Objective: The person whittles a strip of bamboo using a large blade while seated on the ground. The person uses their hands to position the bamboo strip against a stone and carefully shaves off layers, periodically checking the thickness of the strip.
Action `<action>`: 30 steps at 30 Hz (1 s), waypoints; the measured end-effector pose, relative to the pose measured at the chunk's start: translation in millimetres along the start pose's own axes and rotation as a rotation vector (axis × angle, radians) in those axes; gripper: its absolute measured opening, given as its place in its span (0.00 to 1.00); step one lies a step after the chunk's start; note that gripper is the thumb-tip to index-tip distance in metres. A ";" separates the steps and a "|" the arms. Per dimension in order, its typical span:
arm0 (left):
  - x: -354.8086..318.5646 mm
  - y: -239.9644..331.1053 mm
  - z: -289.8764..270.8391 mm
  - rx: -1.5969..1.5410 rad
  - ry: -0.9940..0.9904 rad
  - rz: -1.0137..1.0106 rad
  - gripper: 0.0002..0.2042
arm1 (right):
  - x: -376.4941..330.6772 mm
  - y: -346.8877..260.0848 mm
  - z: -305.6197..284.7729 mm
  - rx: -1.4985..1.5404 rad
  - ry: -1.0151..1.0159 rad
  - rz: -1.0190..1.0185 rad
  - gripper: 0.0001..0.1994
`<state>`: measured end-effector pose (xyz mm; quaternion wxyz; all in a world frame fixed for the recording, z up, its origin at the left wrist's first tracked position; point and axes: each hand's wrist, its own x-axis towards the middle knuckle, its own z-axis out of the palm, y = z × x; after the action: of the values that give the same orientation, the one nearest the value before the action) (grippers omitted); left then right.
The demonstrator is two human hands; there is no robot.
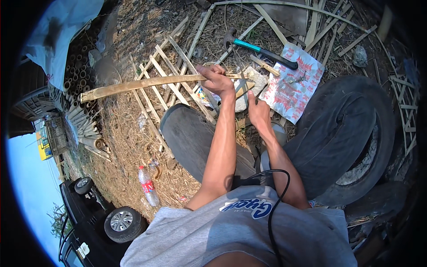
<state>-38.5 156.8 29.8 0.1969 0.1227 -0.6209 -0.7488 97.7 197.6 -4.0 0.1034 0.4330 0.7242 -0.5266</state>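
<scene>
My left hand (216,81) is closed round a long split bamboo strip (147,83), which reaches out to the left. Its short right end lies over a pale stone block (255,80). My right hand (259,109) is closed, one digit stretched forward, on what looks like a knife. The thin dark blade (243,80) crosses the strip's right end; the handle is hidden in the hand. Just beyond the block lie a short bamboo piece (264,65) and a claw hammer (262,51) with a teal and black handle.
A red-and-white printed sheet (293,82) lies right of the block. Bamboo lattice (160,66) spreads at the left. An old tyre (378,133) stands by my right leg. A plastic bottle (148,186), stacked bamboo poles (80,80) and a black vehicle (84,218) are farther left.
</scene>
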 end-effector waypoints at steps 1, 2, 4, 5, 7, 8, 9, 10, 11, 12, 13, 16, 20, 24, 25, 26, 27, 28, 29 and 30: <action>-2.4 2.0 0.8 0.009 -0.011 0.020 0.28 | -1.3 0.2 0.3 0.046 -0.003 -0.059 0.43; -1.4 2.7 -0.2 0.009 -0.012 0.023 0.28 | 2.0 1.5 -0.3 -0.031 0.020 -0.041 0.43; 1.6 4.4 -4.0 -0.011 0.019 -0.005 0.29 | 6.9 8.6 -3.6 -0.039 -0.007 0.012 0.43; 2.7 5.0 -2.9 -0.027 0.033 -0.021 0.29 | 10.3 11.1 -4.3 -0.049 -0.027 0.064 0.43; 5.5 5.2 2.3 -0.041 0.097 -0.002 0.30 | 19.0 18.8 3.3 -0.082 0.019 0.050 0.43; 4.6 7.0 2.0 0.005 0.070 -0.011 0.31 | 22.1 21.7 4.9 -0.053 0.014 0.066 0.43; 3.5 8.7 1.9 0.050 0.042 -0.020 0.31 | 24.1 25.5 5.9 -0.023 0.011 0.081 0.44; 2.1 10.4 2.0 0.073 0.007 -0.069 0.32 | 24.4 30.5 5.9 -0.024 0.013 0.083 0.44; 1.7 11.2 2.5 0.070 0.006 -0.065 0.32 | 21.8 25.9 2.8 -0.050 0.014 0.072 0.43; 0.4 11.5 3.8 0.086 0.054 -0.030 0.32 | 20.3 22.3 0.8 -0.075 0.016 0.061 0.43; -0.2 12.0 5.0 0.101 0.101 0.005 0.32 | 21.2 22.1 2.0 -0.073 0.018 0.058 0.43; -0.3 10.1 4.2 0.101 0.099 0.004 0.32 | 21.1 25.2 1.4 -0.073 0.023 0.031 0.43; -0.4 10.6 7.1 0.073 0.079 0.013 0.30 | 26.8 27.5 5.2 -0.075 0.058 0.029 0.43; -1.3 16.7 8.4 -0.071 0.193 -0.144 0.25 | 28.9 27.6 -4.2 0.372 -0.201 0.277 0.39; 3.7 17.3 6.4 -0.070 0.192 -0.138 0.25 | 25.6 19.4 -7.0 0.376 -0.204 0.274 0.39; 5.4 17.9 5.7 -0.084 0.139 -0.114 0.24 | 18.6 10.7 -14.2 0.432 -0.223 0.317 0.37; 5.5 17.6 6.4 -0.098 0.085 -0.089 0.22 | 14.4 6.8 -18.8 0.488 -0.242 0.359 0.36; 2.5 15.1 11.3 -0.124 0.056 -0.053 0.21 | 29.5 25.8 -8.9 0.340 -0.154 0.193 0.38; -1.7 17.2 14.4 -0.119 0.059 -0.059 0.21 | 23.8 25.9 -7.2 0.336 -0.156 0.200 0.38; -4.0 19.4 15.9 -0.090 0.045 -0.044 0.22 | 11.3 17.3 -5.6 0.050 0.007 0.037 0.39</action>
<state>-39.0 169.6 51.6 0.1997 0.1440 -0.5790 -0.7772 105.3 209.5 -20.1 0.0998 0.4504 0.7032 -0.5410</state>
